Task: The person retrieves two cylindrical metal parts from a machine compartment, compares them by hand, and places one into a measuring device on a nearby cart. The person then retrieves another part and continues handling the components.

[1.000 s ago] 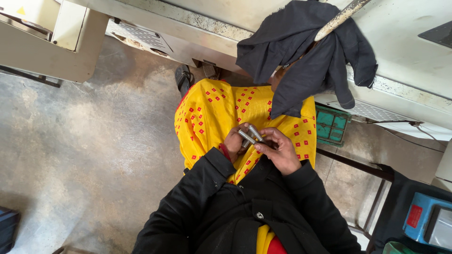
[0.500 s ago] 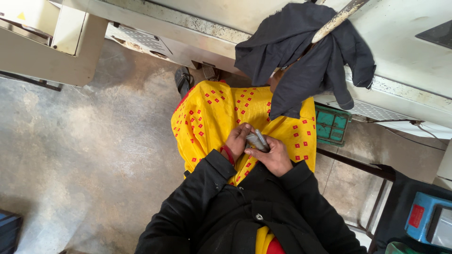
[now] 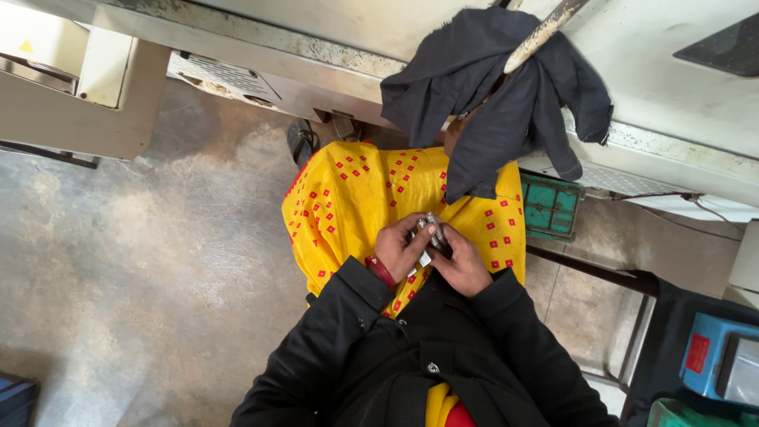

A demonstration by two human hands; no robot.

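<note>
Both hands met in front of the person's waist, above a yellow garment (image 3: 356, 198) of soft cloth dotted with small red squares. The left hand (image 3: 399, 251) curled around a small metal part (image 3: 432, 229), its fingers folded over the near end, while the right hand (image 3: 461, 265) pressed against it from the other side, fingers bent and closed on the same piece. The part looked shiny and silvery, narrow and somewhat cylindrical, though the fingers hid most of it and its exact shape could not be told. A red bangle (image 3: 382, 271) ringed the left wrist just where the black jacket sleeve (image 3: 332, 332) ended; the jacket looked matte and thick, with a small pale emblem on the chest. Beyond the hands, a dark grey cloth (image 3: 490, 103) hung in loose, crumpled folds over a pale, worn stick (image 3: 538, 35) that leaned against a cream-painted machine body (image 3: 316, 47) with chipped, rust-flecked edges and a ribbed vent panel. A green plastic crate (image 3: 551, 205) with a grid wall sat under the machine's ledge to the right of the garment. The floor (image 3: 118, 277) was rough, stained grey concrete, and a blue box-shaped device (image 3: 715, 360) with a red label stood at the lower right corner.
</note>
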